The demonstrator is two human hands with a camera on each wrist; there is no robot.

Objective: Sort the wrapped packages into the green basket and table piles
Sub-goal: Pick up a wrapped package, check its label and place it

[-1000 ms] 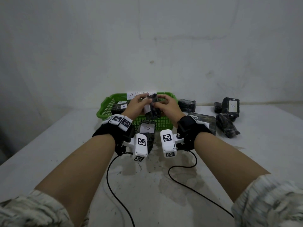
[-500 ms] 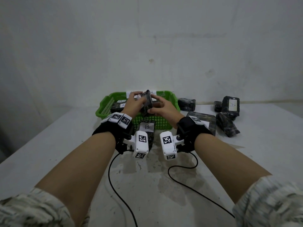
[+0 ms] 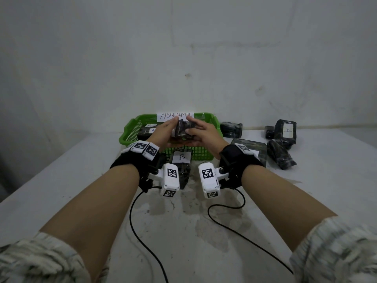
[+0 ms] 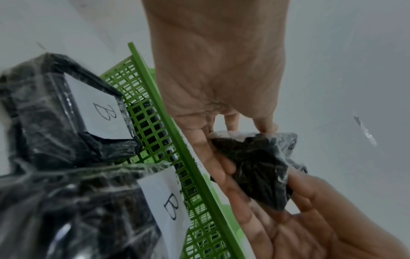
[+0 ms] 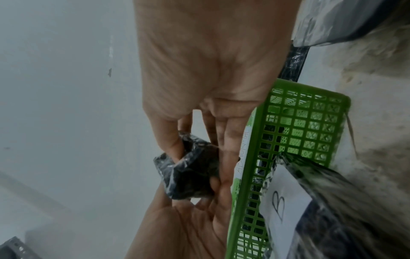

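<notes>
Holding small wrapped package (image 3: 183, 128) between left hand (image 3: 163, 133) and right hand (image 3: 204, 133), frame centre, above green basket (image 3: 130, 137) | B-labelled package (image 3: 181, 160) below, on tabletop (image 3: 61, 180)

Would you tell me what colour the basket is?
Green basket, an open plastic grid; clearest in the head view.

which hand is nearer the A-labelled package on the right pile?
Right. The right hand grips the small package over the basket, on the side toward the A-labelled package; the left hand is farther.
</notes>
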